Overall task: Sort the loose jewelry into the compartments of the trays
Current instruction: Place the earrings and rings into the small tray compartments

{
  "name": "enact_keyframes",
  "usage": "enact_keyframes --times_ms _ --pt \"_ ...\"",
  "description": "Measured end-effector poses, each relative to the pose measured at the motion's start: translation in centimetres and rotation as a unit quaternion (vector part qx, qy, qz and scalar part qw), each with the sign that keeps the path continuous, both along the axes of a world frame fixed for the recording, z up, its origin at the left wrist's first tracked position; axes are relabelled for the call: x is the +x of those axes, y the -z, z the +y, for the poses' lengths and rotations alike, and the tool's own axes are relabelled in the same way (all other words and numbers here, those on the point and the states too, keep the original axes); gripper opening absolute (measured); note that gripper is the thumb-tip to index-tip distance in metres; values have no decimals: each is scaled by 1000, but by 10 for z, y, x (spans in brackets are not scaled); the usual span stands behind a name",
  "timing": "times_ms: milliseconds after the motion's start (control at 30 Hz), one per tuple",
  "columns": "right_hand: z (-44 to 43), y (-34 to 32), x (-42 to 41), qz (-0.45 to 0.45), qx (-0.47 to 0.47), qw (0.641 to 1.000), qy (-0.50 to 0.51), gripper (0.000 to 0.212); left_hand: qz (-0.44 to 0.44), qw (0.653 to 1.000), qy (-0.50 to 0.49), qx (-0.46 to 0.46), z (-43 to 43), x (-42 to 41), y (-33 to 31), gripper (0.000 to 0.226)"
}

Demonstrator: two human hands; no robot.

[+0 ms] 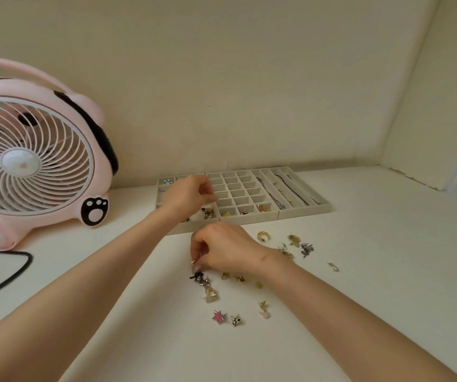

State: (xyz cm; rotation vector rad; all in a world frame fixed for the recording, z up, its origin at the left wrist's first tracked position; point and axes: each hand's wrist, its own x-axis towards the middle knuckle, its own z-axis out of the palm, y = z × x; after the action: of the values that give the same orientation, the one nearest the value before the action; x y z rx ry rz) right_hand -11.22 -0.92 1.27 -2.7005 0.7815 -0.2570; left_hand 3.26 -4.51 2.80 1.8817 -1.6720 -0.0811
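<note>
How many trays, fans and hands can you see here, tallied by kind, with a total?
Grid trays: 2
Long-slot tray: 1
Fan: 1
Hands: 2, left hand and right hand
Total: 6

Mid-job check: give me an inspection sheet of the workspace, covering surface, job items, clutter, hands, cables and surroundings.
Surface: white table, mostly bare, loose pieces scattered near the front of the trays.
Job's things: three trays side by side against the wall: left tray, middle grid tray with pieces only in its front row, right tray holding chains in long slots. Loose jewelry includes a pink star piece and a gold ring.
Clutter: nothing seen.
Hands: left hand over the left tray, fingers pinched; right hand pinching at a dark piece on the table.
Cables: black cable on the table at far left.
Surroundings: pink fan at left, plain walls.
</note>
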Motion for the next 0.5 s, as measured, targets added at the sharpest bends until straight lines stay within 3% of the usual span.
enact_keyframes --times_ms 267,500 --pt "-26 3 -37 -106 58 987 104 8 -105 987 -10 120 -47 -10 4 4" --pt "-75 -3 -43 -206 74 950 224 5 -51 997 -36 42 -19 1 3 12"
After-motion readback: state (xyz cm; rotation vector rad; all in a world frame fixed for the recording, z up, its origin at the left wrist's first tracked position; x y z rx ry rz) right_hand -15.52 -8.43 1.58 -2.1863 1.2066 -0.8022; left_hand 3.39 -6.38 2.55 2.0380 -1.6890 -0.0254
